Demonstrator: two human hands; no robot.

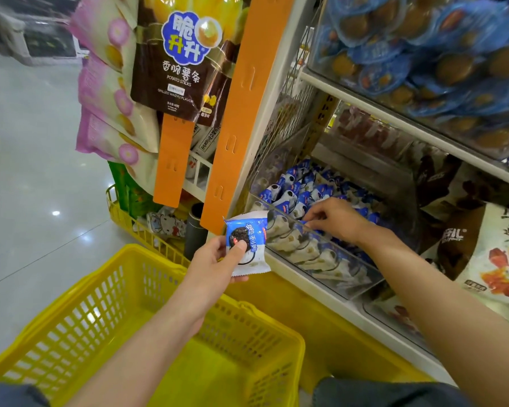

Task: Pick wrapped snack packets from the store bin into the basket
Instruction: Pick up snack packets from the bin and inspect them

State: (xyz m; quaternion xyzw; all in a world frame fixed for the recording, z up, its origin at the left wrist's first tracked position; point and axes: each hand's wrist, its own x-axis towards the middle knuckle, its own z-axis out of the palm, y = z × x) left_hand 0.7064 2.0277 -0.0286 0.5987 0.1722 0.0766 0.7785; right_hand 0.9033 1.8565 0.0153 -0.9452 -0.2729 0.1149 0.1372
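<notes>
Pale glossy tile floor (27, 142) fills the store aisle far left of the clear plastic shelf bin (279, 212), the reference for all that follows. Below and left of that bin stands the yellow plastic lattice basket (80, 315); no packet shows in the part of it in view. Just left of the bin's near corner, above the basket's far rim, the left hand (215, 265) has its grip closed on one blue-and-white wrapped cookie packet (247, 245), thumb on the printed face and fingers behind. Inside the bin lie many similar blue-and-white packets (300, 195), packed on edge in rows. Over the bin's front rim the right hand (335, 215) reaches in, fingers curled down among them. Whether its grip has one pinched I cannot tell, as the fingertips are sunk among the wrappers.

To do this step well, I judge the left hand should carry its packet down and left from the bin until it is well within the basket walls before letting go. The wrapper looks light and slippery and could skid off the rim if tossed. The right hand would do best to pinch a single packet by its crimped end and lift it straight up, clear of the bin's front wall, so neighbours are not dragged out.
</notes>
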